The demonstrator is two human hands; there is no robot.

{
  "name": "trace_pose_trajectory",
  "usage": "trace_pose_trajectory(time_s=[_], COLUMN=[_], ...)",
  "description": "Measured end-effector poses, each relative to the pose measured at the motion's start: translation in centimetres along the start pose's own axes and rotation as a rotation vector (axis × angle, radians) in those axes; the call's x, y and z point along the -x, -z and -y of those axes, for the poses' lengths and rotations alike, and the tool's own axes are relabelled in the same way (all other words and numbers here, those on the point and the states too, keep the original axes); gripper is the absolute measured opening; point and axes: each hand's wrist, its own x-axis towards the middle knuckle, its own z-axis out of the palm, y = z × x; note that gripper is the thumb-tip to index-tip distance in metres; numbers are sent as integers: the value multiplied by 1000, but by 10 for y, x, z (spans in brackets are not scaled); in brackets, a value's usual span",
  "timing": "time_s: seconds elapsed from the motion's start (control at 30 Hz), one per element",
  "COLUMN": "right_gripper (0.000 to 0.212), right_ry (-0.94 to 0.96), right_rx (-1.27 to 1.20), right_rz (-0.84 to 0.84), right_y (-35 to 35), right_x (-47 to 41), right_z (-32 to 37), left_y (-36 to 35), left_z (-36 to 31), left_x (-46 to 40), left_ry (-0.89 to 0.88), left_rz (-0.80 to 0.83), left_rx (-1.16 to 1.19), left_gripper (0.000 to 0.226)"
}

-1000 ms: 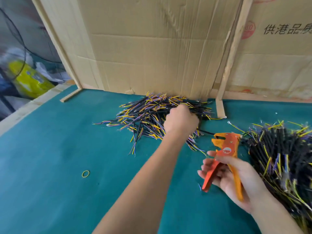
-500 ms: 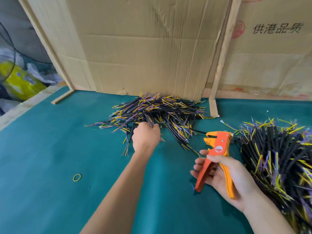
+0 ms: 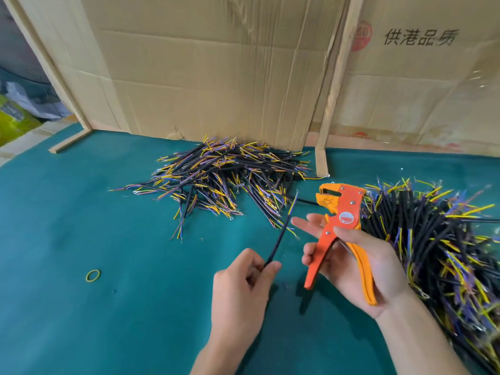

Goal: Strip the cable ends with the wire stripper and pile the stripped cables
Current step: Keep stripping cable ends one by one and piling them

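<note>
The left hand point(image 3: 240, 288) is pinching one thin black cable point(image 3: 281, 231) between thumb and fingers, and the cable is sticking up and away, its yellow and purple tip pointing toward the tool. Just beside it, the right hand point(image 3: 359, 266) is holding the orange wire stripper point(image 3: 338, 234), with the handles lying in the palm and the fingers stretched out loosely around them. A small yellow rubber band point(image 3: 93, 275) is lying on the green table point(image 3: 81, 226) to the left. A big pile of cables point(image 3: 438, 239) is sitting on the right. Farther back, another cable pile point(image 3: 224, 180) is resting against the cardboard wall point(image 3: 216, 77).
</note>
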Motion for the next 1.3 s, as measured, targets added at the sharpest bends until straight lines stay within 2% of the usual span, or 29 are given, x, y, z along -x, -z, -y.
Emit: trace_pose_trajectory(time_s=[0.07,0.27,0.4,0.63,0.87,1.0,1.1,1.2,1.3], right_gripper=[68,58,54,64,55,52,48,55,60], right_ry=[24,71,97,141,139,144,150,163,195], right_rx=[-6,14,5,-6,59,61,54,35,37], right_rz=[17,-65,-59,-68,-51,-31,-17,-25,-55], right_y=[2,5,7,7,7,8,8,9,10], right_x=[0,-2,0,0,1,1,1,1,1], right_z=[3,-1,1,5,6,6,6,7,9], left_y=[1,0,-1,-3,-3,-2,-1,2,8], left_z=[0,-1,-1,2,0,-2,-3,-4,0], left_x=[1,2,4,4,5,4,4,4,3], left_ry=[-22,-68,-71,-71,-53,-22,-32,-89,-52], left_rz=[0,-12,-2,3,-25,-64,-24,27,35], left_rx=[15,-15,-50,-102,-149,-125,-108,-92,47], left_gripper=[34,30,29,26,34,37,34,18,23])
